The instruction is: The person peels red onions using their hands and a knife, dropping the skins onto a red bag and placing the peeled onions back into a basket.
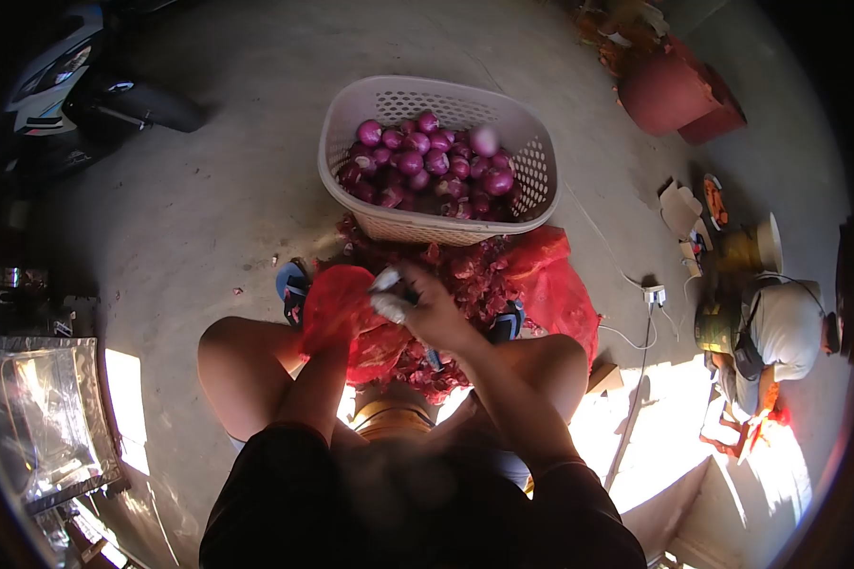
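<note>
My left forearm point(319, 384) runs into a red mesh bag point(340, 296), which covers my left hand so that its fingers are hidden. Just right of it, my right hand point(417, 302) is raised over my lap, its fingertips wrapped in white and held apart. I make out nothing in its grasp. Beyond my hands stands a pale plastic basket point(399, 226) with several peeled red onions point(410, 161) inside. One blurred onion point(484, 140) appears above the others at the right. Loose red onion skins point(474, 280) lie between my legs and the basket.
More red mesh point(546, 284) spreads to the right. A power strip point(653, 292) with cords lies on the floor. Another person point(783, 332) bends at the far right, near a pale bucket point(769, 242). A motorbike point(85, 95) stands upper left, a red tub point(669, 90) upper right.
</note>
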`<state>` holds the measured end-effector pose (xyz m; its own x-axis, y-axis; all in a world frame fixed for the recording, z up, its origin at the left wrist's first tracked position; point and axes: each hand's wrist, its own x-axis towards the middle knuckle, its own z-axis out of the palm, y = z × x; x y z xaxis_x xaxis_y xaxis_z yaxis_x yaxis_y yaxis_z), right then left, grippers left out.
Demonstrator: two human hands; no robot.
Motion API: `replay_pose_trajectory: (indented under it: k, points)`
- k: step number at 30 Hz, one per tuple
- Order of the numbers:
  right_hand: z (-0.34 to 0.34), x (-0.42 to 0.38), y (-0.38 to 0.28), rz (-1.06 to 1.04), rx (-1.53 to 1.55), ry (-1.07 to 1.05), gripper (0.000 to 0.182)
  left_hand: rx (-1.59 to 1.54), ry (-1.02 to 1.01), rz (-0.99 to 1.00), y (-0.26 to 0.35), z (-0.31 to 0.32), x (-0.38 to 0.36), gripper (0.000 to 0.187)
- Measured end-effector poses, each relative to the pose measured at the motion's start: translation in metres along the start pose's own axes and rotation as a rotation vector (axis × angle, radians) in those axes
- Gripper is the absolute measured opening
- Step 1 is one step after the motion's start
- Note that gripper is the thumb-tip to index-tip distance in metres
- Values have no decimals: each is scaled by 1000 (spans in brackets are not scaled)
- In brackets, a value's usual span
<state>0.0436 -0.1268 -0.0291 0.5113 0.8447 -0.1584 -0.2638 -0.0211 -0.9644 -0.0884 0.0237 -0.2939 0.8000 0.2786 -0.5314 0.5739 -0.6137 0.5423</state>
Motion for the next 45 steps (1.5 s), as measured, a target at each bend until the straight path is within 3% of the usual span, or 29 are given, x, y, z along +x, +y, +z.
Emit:
replay_pose_trajectory:
  k: [4, 8, 13, 16, 17, 19, 20, 23, 24, 27, 32, 35, 36, 39, 42, 45]
  points:
    - [-37, 13, 6, -130, -129, 239, 15, 225, -149, 356, 58, -36, 30, 23]
    - [-67, 5, -15, -12, -868, 196, 27, 243, -350, 554, 112, -77, 19, 23]
    - [-82, -3, -13, 343, -1233, 27, 38, -190, -632, 363, 181, -183, -52, 34]
    - [-72, -5, -27, 430, -1272, 25, 43, -579, -405, 463, 169, -199, -50, 38]
    - [-71, -5, -29, 454, -1281, 35, 44, -846, -422, 424, 165, -199, -48, 41]
    - [-79, -4, -19, 315, -1284, 120, 47, -1388, -447, 317, 156, -194, -42, 45]
    - [-83, -4, -15, 246, -1283, 158, 49, -1446, -356, 270, 166, -191, -44, 49]
    - [-82, -1, -21, -46, -783, 161, 52, -1626, -403, 47, 180, -184, -46, 49]
    - [-82, 3, -20, -148, -574, 110, 56, -1616, -411, 83, 183, -178, -43, 46]
    - [-66, -1, -36, -114, -317, 93, 55, -1496, -476, 144, 194, -171, -39, 49]
    - [-57, 2, -28, -194, -881, 239, 84, -1561, -434, 137, 209, -159, -43, 49]
    - [-53, 4, -20, -174, -882, 304, 82, -1480, -463, 126, 209, -155, -44, 51]
    - [-55, 4, -16, -183, -766, 283, 80, -1539, -385, 123, 218, -157, -51, 52]
    - [-61, 6, -11, -212, -456, 214, 75, -1473, -728, 377, 184, -155, -25, 43]
    - [-70, 4, -16, -241, -298, 162, 68, -909, -170, 289, 200, -149, -29, 35]
    - [-78, 5, -18, -240, -320, 175, 67, -282, -223, 422, 201, -154, -36, 30]
